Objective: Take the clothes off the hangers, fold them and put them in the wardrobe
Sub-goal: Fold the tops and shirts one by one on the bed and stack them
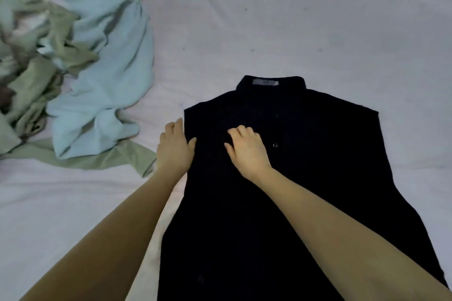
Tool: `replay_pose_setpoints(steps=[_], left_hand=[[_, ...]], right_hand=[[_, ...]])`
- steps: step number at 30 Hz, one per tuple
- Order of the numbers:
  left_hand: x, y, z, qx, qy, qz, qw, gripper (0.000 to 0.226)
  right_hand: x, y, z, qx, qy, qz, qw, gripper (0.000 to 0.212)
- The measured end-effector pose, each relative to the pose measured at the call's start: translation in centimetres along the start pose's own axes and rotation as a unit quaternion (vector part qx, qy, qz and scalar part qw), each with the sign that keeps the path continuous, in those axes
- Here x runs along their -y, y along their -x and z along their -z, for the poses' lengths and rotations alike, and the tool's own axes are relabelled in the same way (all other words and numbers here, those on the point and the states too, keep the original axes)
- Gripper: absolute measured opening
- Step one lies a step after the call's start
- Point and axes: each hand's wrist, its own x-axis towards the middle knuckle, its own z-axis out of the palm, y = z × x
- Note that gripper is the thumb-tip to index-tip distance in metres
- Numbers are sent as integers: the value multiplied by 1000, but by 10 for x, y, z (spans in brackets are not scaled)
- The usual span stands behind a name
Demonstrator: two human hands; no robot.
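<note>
The right hand (247, 151) lies palm down on the chest of the black shirt (281, 203), its fingers bent at the knuckles with the tips pressing into the cloth; whether they pinch a fold cannot be told, since the fabric is too dark. The left hand (175, 148) rests flat at the shirt's left edge, fingers straight and together on the sheet, thumb reaching onto the black cloth. The shirt lies spread face up under both hands, collar with a grey label (265, 82) pointing away from the person (a small button shows just right of the right hand). It lies on a pale bedsheet (269, 19). Well apart, to the far left, a light blue garment (110, 56) lies crumpled over a green garment (44, 76)
</note>
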Motion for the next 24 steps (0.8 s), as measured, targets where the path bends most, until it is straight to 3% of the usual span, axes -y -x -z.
replay_pose_setpoints(steps=[2,4,8,11,14,15,17,19,24], left_hand=[[-5,-3,-6,-27,108,93,989,52],[-7,-9,-13,-19,158,126,979,39],[2,-19,-18,-65,220,98,968,19],[4,-16,-23,-113,225,91,963,16],[-6,10,-34,-182,121,-35,975,42],[-8,21,-40,-169,73,-103,978,48],[-4,38,-49,-50,-62,-190,978,62],[5,40,-54,73,-158,-185,967,72],[-6,40,-40,107,-227,-166,954,69]], right_hand=[[8,-14,-10,-15,9,-2,1000,29],[16,-25,-20,-18,3,9,1000,19],[27,-42,-32,-15,-22,41,999,9],[28,-35,-29,-83,-23,27,996,18],[22,7,-20,-125,13,27,992,43],[14,27,-20,-102,51,35,993,50],[-9,61,-24,-30,111,32,993,60],[-33,81,-28,27,139,5,990,64],[-70,120,-15,26,149,-94,984,66]])
